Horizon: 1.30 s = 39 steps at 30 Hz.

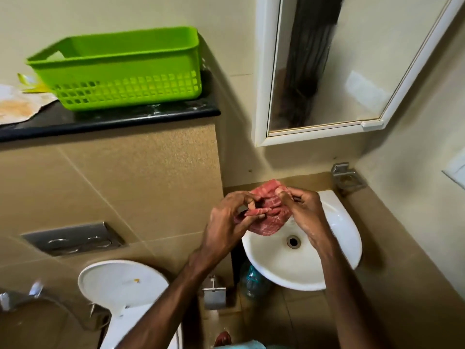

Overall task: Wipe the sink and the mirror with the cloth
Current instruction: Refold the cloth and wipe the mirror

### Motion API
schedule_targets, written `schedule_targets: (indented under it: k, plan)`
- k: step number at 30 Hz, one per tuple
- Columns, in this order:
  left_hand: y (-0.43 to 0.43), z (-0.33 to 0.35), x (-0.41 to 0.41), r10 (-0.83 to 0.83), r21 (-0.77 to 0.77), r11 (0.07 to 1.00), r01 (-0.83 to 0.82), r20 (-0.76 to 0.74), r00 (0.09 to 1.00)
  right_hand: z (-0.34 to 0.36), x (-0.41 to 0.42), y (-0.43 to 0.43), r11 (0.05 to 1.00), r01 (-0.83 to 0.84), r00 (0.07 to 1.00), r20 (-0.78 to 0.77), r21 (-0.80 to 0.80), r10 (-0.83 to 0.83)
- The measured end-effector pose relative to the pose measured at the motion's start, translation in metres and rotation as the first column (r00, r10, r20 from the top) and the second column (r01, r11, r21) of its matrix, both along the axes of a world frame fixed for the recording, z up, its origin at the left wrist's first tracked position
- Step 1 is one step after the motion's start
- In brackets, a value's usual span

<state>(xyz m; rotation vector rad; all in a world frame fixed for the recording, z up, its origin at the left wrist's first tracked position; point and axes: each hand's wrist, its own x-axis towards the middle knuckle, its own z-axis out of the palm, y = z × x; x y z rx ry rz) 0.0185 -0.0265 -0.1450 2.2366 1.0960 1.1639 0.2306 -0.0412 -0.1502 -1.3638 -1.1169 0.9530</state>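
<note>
A crumpled red cloth (pixel 268 217) hangs bunched between both my hands, over the back left part of the white sink (pixel 339 222). My left hand (pixel 229 217) pinches its left side and my right hand (pixel 305 210) grips its right side. The sink's drain (pixel 293 241) shows just below the cloth. The tap is hidden behind my hands. Up on the wall above the sink hangs the white-framed mirror (pixel 352 59).
A green plastic basket (pixel 120 71) stands on a black ledge (pixel 113 119) at the left. Below are a flush plate (pixel 73 239) and a white toilet lid (pixel 120 280). A metal holder (pixel 347 177) is fixed on the wall beside the sink, and a bottle (pixel 254 280) stands under it.
</note>
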Motion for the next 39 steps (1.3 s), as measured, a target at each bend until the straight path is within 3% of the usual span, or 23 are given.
schedule_targets:
  k: [3,6,10,12,15,19,26,31,35,39]
  plan:
    - [0.008,0.005,-0.016,-0.054,0.015,0.998,0.054,-0.022,0.998,0.003,-0.005,0.004,0.999,0.048,0.996,-0.074,-0.021,-0.05]
    - [0.013,0.007,-0.026,-0.182,-0.072,0.981,0.182,0.003,0.983,-0.002,-0.007,0.006,0.979,0.131,0.981,-0.123,-0.157,-0.151]
    - [0.016,0.001,-0.036,-0.292,-0.118,0.952,0.282,-0.073,0.954,-0.015,-0.019,0.002,0.91,0.259,0.966,0.068,-0.324,-0.25]
    - [0.019,0.0,-0.04,-0.344,-0.13,0.933,0.335,-0.054,0.938,-0.014,-0.024,0.003,0.918,0.242,0.97,0.066,-0.316,-0.233]
    - [0.025,-0.001,-0.044,-0.364,-0.165,0.92,0.356,-0.019,0.931,-0.011,-0.031,0.009,0.916,0.286,0.949,0.215,-0.283,-0.23]
    - [0.037,0.005,-0.045,-0.372,-0.173,0.911,0.373,0.039,0.927,0.001,-0.043,0.017,0.948,0.214,0.955,0.254,-0.234,-0.153]
    - [0.062,0.017,-0.028,-0.222,-0.088,0.97,0.228,0.077,0.972,0.024,-0.042,0.027,0.985,-0.111,0.993,0.01,-0.135,0.114]
    - [0.081,0.034,-0.011,-0.158,-0.038,0.986,0.162,0.091,0.983,0.048,-0.026,0.031,0.987,-0.145,0.989,-0.032,-0.074,0.143]
    - [0.082,0.055,0.012,-0.232,-0.184,0.945,0.269,0.198,0.952,0.063,0.003,0.033,0.986,-0.167,0.985,-0.045,-0.028,0.166]
    - [0.077,0.078,0.034,-0.167,-0.123,0.973,0.194,0.203,0.965,0.078,0.024,0.031,0.977,-0.207,0.948,-0.237,0.056,0.214]
